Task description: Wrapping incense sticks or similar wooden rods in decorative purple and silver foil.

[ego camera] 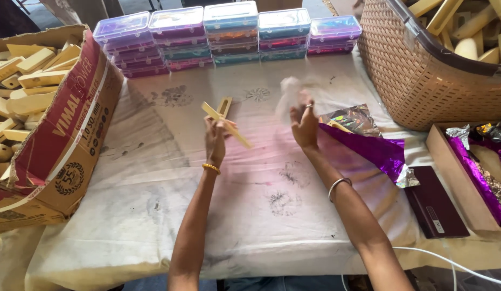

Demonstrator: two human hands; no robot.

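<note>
My left hand (215,137) grips a pale wooden piece (224,119) made of thin sticks joined at an angle, held above the white cloth-covered table (250,205). My right hand (304,125) holds a blurred, see-through white wrapper or cloth (289,91) up over the table, a ring on one finger. Just right of that hand lies a sheet of shiny purple foil (371,151) with a holographic silver sheet (355,118) behind it.
An open cardboard box (72,134) of wooden pieces stands at the left. Stacked coloured plastic cases (229,35) line the far edge. A woven basket (417,75) of wooden pieces sits at back right, a wooden tray (455,172) with foil at right, a dark flat box (433,202) beside it.
</note>
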